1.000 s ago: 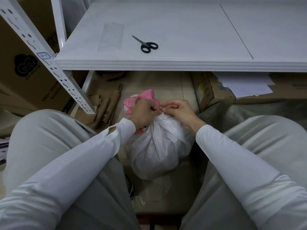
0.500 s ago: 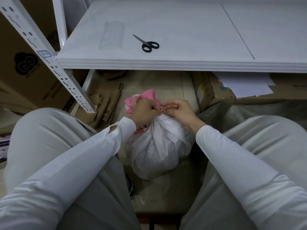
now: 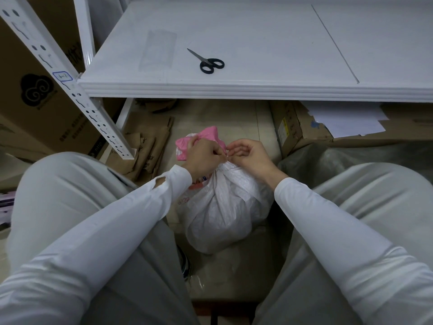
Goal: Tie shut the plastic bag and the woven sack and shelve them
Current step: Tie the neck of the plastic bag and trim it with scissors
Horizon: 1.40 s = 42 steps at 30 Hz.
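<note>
Brown cardboard box (image 3: 35, 95) far left behind perforated white upright (image 3: 70, 90), flattened cardboard scraps (image 3: 145, 146) on floor beside it

Pink plastic bag (image 3: 187, 146) next, bunched top poking out behind left hand (image 3: 203, 158); whether knotted already, cannot tell

Left hand curled closed, thumb and forefinger pinching something thin and white at neck of woven sack (image 3: 225, 207), probably a tie or a twist of the sack's own weave; right hand (image 3: 250, 156) opposite, fingers (image 3: 234, 146) loosely curled, tips pinching same spot, touching left's

Sack upright on floor between knees, mouth gathered to a narrow neck, likely kept there so body weight of contents holds it steady while both hands work the knot

Above, white shelf (image 3: 257, 90) mostly bare, black-handled scissors (image 3: 208, 62) near middle, well clear of open space to either side

Right, cardboard carton (image 3: 300, 127) with white paper sheets (image 3: 346, 123) under shelf, grey plastic sheeting (image 3: 351, 156) beside knee; low shelf edge overhead the likely snag when lifting
</note>
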### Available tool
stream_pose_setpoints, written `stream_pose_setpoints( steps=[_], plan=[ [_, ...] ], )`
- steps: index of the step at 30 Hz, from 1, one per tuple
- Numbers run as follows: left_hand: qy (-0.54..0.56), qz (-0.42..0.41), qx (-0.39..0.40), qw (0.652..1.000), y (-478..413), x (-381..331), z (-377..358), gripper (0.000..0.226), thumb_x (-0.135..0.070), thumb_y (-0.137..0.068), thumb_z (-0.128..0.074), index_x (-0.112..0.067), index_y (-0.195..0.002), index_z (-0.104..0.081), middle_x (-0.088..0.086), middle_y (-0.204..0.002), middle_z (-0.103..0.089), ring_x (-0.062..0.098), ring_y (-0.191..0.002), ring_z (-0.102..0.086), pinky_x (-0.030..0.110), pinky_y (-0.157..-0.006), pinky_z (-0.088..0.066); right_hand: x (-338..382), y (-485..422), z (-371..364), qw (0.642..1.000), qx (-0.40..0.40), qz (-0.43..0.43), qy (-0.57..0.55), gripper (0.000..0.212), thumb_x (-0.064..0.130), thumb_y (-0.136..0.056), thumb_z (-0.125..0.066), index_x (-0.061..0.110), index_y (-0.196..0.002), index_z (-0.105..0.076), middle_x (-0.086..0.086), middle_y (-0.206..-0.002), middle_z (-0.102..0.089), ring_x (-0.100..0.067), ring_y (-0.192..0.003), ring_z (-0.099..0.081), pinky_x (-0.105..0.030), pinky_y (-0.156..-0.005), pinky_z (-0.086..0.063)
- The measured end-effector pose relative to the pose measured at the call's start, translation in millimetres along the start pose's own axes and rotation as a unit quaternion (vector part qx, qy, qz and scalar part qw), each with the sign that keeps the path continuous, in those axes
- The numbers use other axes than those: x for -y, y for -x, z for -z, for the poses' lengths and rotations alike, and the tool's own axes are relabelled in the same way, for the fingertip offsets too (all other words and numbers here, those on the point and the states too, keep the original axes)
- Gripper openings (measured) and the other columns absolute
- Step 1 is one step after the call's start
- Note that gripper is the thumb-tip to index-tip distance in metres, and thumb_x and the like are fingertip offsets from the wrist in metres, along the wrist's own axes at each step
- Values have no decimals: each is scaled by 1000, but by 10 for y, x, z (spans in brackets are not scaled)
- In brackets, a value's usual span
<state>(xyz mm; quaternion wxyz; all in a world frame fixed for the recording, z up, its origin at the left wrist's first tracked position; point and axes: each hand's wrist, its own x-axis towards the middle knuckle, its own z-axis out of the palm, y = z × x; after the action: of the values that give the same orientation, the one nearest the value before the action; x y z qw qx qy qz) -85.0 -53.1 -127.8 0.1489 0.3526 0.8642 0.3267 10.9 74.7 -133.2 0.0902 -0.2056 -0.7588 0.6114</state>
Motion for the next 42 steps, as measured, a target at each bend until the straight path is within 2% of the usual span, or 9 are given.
stream_pose_setpoints(
  steps=[5, 13, 18, 20, 23, 25, 27, 36, 42],
  plan=[
    [28, -11, 5, 1000, 15, 8, -1, 24, -18, -82, -67, -31, -62, -67, -20, -68, -67, 0, -83, -62, 46, -118, -11, -5, 1, 15, 1000, 17, -13, 8, 25, -6, -79, -71, -1, -103, -67, -1, -85, -68, -8, -77, -65, -14, -73, -53],
    [-22, -37, -26, 999, -2, 22, -1, 17, -25, -84, -67, -26, -67, -68, -13, -73, -70, 4, -79, -60, 41, -117, -10, -10, -38, -1, 999, -42, -26, -10, 18, -9, -80, -70, -4, -96, -65, -7, -77, -65, -8, -64, -62, -15, -63, -54],
    [-44, -68, -20, 996, -43, 46, 83, 19, -24, -84, -67, -32, -67, -63, -20, -70, -63, -5, -73, -53, 38, -115, -14, -19, -98, 54, 999, -45, -9, 7, 19, -8, -79, -72, 9, -82, -64, -11, -79, -67, -20, -67, -65, -25, -66, -58],
    [-54, -77, -20, 995, -40, 44, 99, 18, -23, -84, -67, -31, -68, -64, -20, -68, -61, -5, -72, -53, 34, -115, -13, -10, -121, 64, 997, -38, 11, 59, 18, -7, -81, -70, 10, -85, -66, -10, -81, -68, -22, -70, -67, -27, -69, -59],
    [-67, -87, -18, 994, -24, 33, 109, 15, -23, -85, -67, -28, -71, -67, -17, -70, -64, 1, -76, -55, 32, -114, -13, 38, -149, 102, 969, -2, 91, 231, 15, 0, -84, -68, 10, -95, -73, -7, -91, -71, -17, -78, -66, -11, -70, -51],
    [-77, -90, -19, 993, -14, 20, 111, 13, -23, -85, -66, -24, -73, -70, -13, -74, -68, 4, -78, -57, 32, -114, -13, 79, -157, 134, 930, 31, 143, 338, 16, 5, -86, -65, 11, -97, -76, -6, -96, -71, -16, -84, -65, -17, -76, -49],
    [-83, -94, -24, 992, -7, 4, 111, 12, -23, -85, -66, -22, -76, -73, -13, -74, -69, 5, -78, -58, 31, -114, -13, 109, -151, 148, 911, 47, 158, 379, 18, 4, -87, -62, 11, -97, -76, -7, -97, -71, -19, -87, -65, -26, -81, -49],
    [-116, -115, -20, 986, 10, -9, 99, 11, -22, -84, -66, -21, -77, -75, -11, -77, -72, 6, -83, -61, 33, -116, -11, 90, -199, 162, 910, 47, 66, 406, 23, 3, -89, -57, 8, -99, -77, -8, -102, -74, -21, -96, -67, -28, -90, -50],
    [-129, -126, -23, 983, 8, -9, 77, 13, -21, -84, -65, -20, -74, -74, -11, -73, -71, 4, -78, -60, 34, -116, -12, 90, -193, 174, 920, 49, 12, 388, 18, 8, -91, -60, 6, -96, -77, -11, -98, -74, -20, -90, -65, -21, -75, -43]
  ],
)
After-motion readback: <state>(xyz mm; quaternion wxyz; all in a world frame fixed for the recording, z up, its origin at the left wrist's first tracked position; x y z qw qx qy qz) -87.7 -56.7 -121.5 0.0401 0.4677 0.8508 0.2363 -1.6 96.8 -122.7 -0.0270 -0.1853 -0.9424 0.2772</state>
